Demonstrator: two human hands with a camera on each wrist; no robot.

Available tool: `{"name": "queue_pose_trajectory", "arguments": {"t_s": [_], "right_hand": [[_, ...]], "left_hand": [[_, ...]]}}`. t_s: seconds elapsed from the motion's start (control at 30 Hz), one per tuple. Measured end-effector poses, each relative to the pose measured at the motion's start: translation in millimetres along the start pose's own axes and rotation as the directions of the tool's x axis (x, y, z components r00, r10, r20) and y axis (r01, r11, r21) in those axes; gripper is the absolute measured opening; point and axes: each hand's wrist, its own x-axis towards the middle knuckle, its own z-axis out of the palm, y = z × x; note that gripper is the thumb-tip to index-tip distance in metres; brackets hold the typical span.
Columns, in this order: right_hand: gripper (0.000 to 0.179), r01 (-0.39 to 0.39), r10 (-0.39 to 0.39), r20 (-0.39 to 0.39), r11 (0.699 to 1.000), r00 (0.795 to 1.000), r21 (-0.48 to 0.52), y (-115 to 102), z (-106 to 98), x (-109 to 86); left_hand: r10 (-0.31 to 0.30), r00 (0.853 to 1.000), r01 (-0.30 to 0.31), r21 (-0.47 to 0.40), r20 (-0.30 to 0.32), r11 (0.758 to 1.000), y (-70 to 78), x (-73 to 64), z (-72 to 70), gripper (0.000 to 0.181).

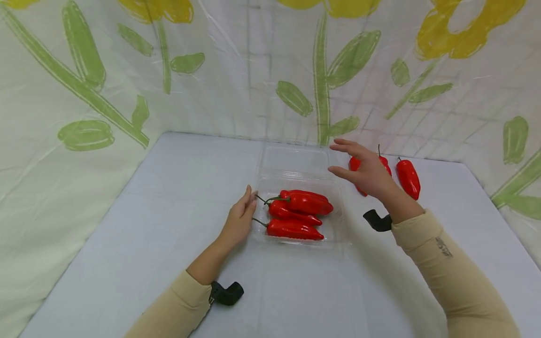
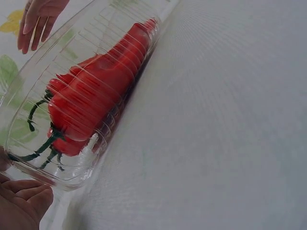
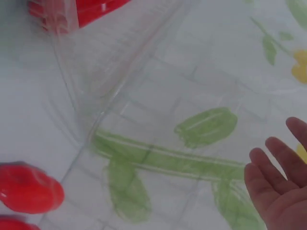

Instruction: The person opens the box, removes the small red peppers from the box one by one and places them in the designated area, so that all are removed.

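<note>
A clear plastic clamshell box lies on the table with its lid folded back. Several red peppers with green stems lie in its base, stems toward the left. My left hand grips the box's left side, fingertips at the rim; the left wrist view shows the peppers through the ribbed wall. Raised beside the lid's right edge, my right hand holds nothing, its thumb and fingers spread apart. Behind that hand are more red peppers, partly hidden by it.
Another red pepper lies on the white table at the right, near the back edge. A white curtain printed with yellow flowers and green leaves hangs behind and at both sides. Black camera mounts sit on both wrists.
</note>
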Motion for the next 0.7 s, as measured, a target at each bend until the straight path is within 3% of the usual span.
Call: {"name": "queue_pose_trajectory", "arguments": {"t_s": [0.27, 0.47, 0.7], "right_hand": [[0.063, 0.024, -0.019, 0.159, 0.999, 0.987, -0.031, -15, 18, 0.1], [0.065, 0.061, -0.049, 0.290, 0.998, 0.956, -0.033, -27, 32, 3.6], [0.059, 0.078, -0.064, 0.372, 0.997, 0.926, -0.024, -35, 43, 7.4]], "left_hand": [[0.004, 1.000, -0.004, -0.005, 0.005, 1.000, -0.5, 0.1, -0.2, 0.053], [0.002, 1.000, -0.002, 0.003, 0.006, 1.000, -1.1, 0.9, -0.8, 0.052], [0.006, 1.000, -0.006, 0.001, 0.004, 1.000, -0.9, 0.1, -0.8, 0.053]]}}
